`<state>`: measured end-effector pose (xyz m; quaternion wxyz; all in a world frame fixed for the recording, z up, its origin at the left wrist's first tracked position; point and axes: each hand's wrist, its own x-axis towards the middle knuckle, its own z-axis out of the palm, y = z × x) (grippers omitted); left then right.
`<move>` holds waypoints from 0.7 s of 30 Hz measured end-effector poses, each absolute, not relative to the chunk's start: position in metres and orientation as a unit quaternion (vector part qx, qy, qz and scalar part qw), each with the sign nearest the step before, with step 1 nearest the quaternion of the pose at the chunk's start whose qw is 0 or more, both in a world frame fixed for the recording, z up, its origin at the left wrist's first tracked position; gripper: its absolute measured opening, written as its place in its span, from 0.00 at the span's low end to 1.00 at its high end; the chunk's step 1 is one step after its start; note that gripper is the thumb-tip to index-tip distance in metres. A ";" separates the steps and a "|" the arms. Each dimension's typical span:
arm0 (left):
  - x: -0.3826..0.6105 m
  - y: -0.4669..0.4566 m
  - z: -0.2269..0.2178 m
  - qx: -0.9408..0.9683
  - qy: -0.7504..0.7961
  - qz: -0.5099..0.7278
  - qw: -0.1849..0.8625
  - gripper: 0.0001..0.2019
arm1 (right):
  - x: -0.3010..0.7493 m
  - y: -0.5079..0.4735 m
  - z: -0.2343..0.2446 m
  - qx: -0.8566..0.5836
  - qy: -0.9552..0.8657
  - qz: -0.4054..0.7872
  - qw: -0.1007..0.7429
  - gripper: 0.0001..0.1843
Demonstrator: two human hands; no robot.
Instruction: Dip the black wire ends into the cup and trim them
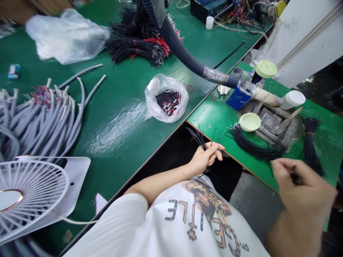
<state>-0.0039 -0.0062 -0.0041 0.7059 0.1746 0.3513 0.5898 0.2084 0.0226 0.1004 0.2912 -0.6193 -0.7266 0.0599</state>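
Black wires (201, 141) pinched in left hand (205, 157), fingers nearly closed, lower-left of cup (250, 122); right hand (305, 185), lower-right of cup, fingers curled, grip unclear. Probably mid wire handling; next move calls for keeping ends together.

The desk (125, 89) is glossy left of centre. The upper-left bag (66, 37) is crinkled plastic, the top-centre hose (182, 50) ribbed plastic.

black wire bundles (252, 147) lie on the right-hand green table (211, 117).
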 end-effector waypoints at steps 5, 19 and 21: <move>0.019 0.004 -0.003 0.188 0.371 0.583 0.698 0.21 | 0.174 -0.008 0.051 -0.581 -0.718 0.232 0.305 0.07; 0.011 -0.001 0.000 0.296 0.417 0.495 0.703 0.22 | 0.156 0.012 0.030 -0.585 -0.546 0.426 0.422 0.09; 0.004 -0.004 0.003 0.334 0.410 0.486 0.696 0.24 | 0.147 0.018 0.027 -0.569 -0.519 0.475 0.425 0.09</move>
